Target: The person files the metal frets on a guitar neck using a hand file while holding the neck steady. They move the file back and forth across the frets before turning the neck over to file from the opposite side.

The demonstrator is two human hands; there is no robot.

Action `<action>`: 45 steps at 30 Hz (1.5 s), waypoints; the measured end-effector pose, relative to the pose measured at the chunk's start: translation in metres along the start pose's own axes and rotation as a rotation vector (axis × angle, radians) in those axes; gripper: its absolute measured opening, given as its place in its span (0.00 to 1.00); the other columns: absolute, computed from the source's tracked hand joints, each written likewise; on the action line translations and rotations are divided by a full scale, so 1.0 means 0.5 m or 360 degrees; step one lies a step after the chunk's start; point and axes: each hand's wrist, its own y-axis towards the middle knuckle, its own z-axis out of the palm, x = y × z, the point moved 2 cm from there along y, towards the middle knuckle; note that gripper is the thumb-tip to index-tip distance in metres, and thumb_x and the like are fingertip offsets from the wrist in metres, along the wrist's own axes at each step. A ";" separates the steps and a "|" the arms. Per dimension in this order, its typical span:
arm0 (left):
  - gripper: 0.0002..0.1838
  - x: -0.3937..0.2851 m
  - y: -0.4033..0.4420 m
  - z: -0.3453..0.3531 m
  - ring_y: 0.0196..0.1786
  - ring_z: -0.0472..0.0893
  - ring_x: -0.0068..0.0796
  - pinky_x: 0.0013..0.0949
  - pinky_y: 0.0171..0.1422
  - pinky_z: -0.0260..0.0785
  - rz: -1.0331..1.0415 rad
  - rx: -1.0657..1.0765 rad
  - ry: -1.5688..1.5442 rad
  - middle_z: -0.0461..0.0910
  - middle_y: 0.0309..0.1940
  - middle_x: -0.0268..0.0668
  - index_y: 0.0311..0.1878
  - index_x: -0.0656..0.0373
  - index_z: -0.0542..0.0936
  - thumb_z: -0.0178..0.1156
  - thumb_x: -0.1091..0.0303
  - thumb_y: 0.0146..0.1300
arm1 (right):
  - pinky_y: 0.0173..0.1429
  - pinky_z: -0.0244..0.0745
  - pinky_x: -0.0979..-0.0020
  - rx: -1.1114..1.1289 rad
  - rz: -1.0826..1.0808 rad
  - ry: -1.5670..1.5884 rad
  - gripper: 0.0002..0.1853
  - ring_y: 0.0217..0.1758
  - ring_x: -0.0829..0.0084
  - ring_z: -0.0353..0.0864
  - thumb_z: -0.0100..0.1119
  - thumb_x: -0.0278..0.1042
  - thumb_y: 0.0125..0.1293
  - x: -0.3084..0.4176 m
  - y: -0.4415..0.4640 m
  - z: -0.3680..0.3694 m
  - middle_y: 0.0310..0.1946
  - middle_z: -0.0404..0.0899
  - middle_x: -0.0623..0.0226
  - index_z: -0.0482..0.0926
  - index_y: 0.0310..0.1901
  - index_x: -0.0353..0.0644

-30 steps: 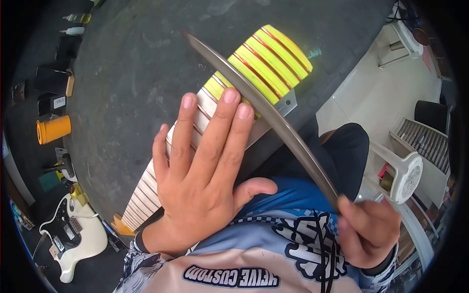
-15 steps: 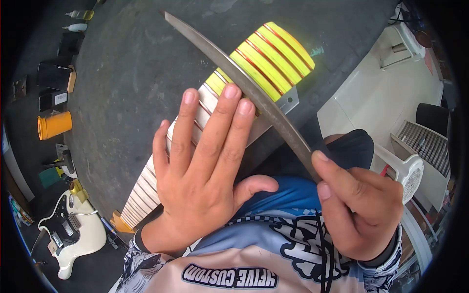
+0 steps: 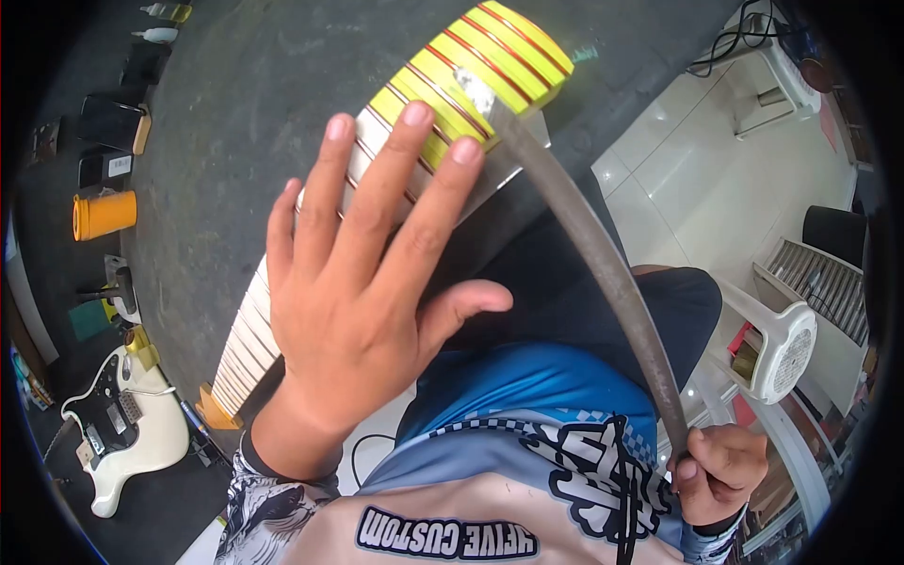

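Note:
A guitar neck (image 3: 247, 334) lies slantwise on the dark worktop, its fret wires bare between strips of white and yellow tape. My left hand (image 3: 353, 287) rests flat on the fretboard, fingers spread and thumb off to the side. At the lower right, my right hand (image 3: 723, 471) is closed around one end of a long grey metal file (image 3: 603, 254). The file's far end meets the near edge of the yellow-taped part, beside a shiny worn-looking patch. A wooden block (image 3: 218, 407) sits at the neck's narrow end.
A white guitar body (image 3: 151, 443) with black pickguard lies at the lower left. Along the left edge stand an orange container (image 3: 105, 215), a phone-like black device and small bottles. On the right are a white plastic stool (image 3: 783, 353) and a tiled floor (image 3: 659, 193).
My right hand has drawn the file back toward the lower right; before, it lay across the neck. The neck and my left hand now appear further up and left, fingers more spread.

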 end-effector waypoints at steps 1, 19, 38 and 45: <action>0.43 -0.001 -0.001 0.001 0.73 0.69 0.56 0.50 0.71 0.62 -0.0004 -0.0013 -0.0011 0.73 0.70 0.46 0.71 0.56 0.75 0.53 0.30 0.64 | 0.26 0.73 0.77 0.0015 -0.0013 -0.0021 0.18 0.18 0.77 0.78 0.63 0.26 0.66 -0.003 -0.003 -0.002 0.21 0.79 0.67 0.85 0.58 0.45; 0.44 0.002 -0.001 -0.001 0.74 0.69 0.54 0.49 0.71 0.62 -0.0018 0.0038 -0.0017 0.73 0.70 0.46 0.70 0.56 0.75 0.50 0.29 0.65 | 0.27 0.72 0.73 0.0025 -0.0145 -0.0508 0.24 0.18 0.69 0.77 0.61 0.21 0.56 0.034 0.015 0.010 0.21 0.81 0.60 0.86 0.56 0.43; 0.49 0.000 -0.001 -0.004 0.76 0.67 0.53 0.48 0.74 0.60 -0.0054 0.0068 -0.0006 0.72 0.72 0.45 0.72 0.59 0.72 0.52 0.27 0.62 | 0.29 0.72 0.72 0.0079 -0.0202 -0.0488 0.27 0.18 0.67 0.77 0.59 0.18 0.52 0.035 0.040 0.026 0.20 0.80 0.59 0.84 0.58 0.41; 0.49 -0.004 -0.002 -0.001 0.76 0.67 0.52 0.48 0.74 0.59 -0.0058 0.0030 -0.0001 0.71 0.72 0.44 0.73 0.58 0.71 0.54 0.27 0.61 | 0.26 0.66 0.75 0.0144 -0.0264 -0.0606 0.26 0.17 0.72 0.72 0.61 0.16 0.57 0.074 0.185 0.088 0.19 0.76 0.63 0.83 0.59 0.40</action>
